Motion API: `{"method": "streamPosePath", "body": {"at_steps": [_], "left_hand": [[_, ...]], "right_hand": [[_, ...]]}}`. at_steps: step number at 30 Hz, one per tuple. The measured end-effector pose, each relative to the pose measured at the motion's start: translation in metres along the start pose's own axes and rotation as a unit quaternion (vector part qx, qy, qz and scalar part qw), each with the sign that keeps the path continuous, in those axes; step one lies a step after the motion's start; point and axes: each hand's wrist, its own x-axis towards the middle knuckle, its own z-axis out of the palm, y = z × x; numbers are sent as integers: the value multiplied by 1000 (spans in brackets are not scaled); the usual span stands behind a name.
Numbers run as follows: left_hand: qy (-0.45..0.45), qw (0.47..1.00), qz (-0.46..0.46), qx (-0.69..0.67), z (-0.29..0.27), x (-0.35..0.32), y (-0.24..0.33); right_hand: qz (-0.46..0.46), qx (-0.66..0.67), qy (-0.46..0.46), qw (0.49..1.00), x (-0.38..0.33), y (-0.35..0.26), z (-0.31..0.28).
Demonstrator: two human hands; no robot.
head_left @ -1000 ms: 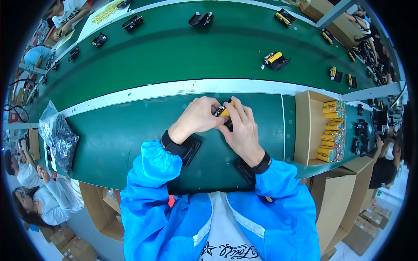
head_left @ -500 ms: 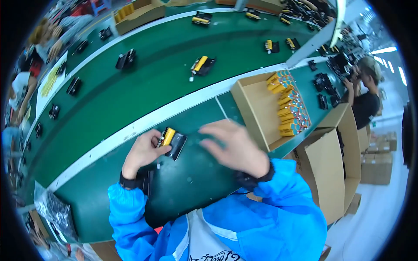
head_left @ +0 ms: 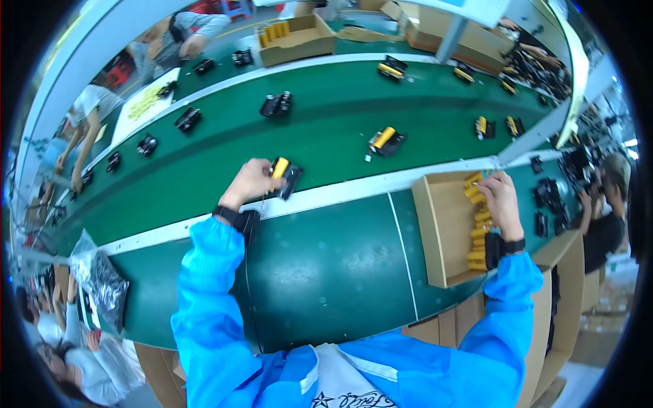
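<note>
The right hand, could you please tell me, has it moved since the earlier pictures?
Yes, rightward: the right hand was left of the cardboard box and is now at the yellow cylinders inside it.

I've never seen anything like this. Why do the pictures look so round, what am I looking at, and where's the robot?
There's no robot here, just a person in a blue jacket working bare-handed. Every picture comes from a wide fisheye camera worn on the person's head, looking down, so straight edges bend.

In the latest picture, the left hand holds an open black case with a yellow cylinder in it. The right hand reaches into a cardboard box of yellow cylinders; whether it grips one is hard to tell.

Beyond the near green table and a white rail runs a green strip, bearing more black cases, some with yellow cylinders. A plastic bag lies at left.
</note>
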Motion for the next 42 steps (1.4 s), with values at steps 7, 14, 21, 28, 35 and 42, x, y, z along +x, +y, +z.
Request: {"method": "streamPosePath", "body": {"at_steps": [7, 14, 21, 28, 35, 42], "left_hand": [[-70, 978, -92, 172, -70, 71, -10], [250, 904, 67, 339, -23, 127, 21], [192, 895, 145, 377, -35, 74, 67], [53, 920, 233, 311, 15, -108, 98], [26, 965, 246, 91, 44, -146, 68], [67, 921, 332, 194, 32, -124, 37]], "right_hand": [[146, 388, 12, 910, -35, -32, -47], [68, 681, 215, 697, -89, -107, -62], [242, 783, 18, 573, -103, -189, -12], [271, 817, -127, 493, -73, -232, 46], [290, 814, -191, 466, -75, -259, 69], [249, 780, -201, 538, -86, -270, 75]]}}
